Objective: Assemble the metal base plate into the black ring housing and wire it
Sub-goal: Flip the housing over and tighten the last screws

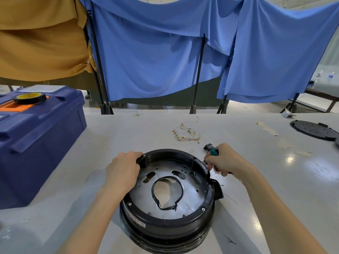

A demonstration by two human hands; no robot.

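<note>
Where the black ring housing (167,222) sits: front edge of the tabletop (275,162), midway, metal base plate (192,193) seated inside (screws (203,209) show at the rim).
Left hand (122,171): grips the housing's far-left rim.
Right hand (225,160): clenched round a teal-handled tool (214,152).

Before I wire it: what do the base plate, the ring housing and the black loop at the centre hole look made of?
Base plate: bare metal, probably steel or aluminium; dull silver sheen, punched slots and holes. Ring housing: moulded black plastic by the look, semi-gloss, with screw bosses on the rim. Black loop: likely rubber or sleeved wire; it bends unevenly.
</note>
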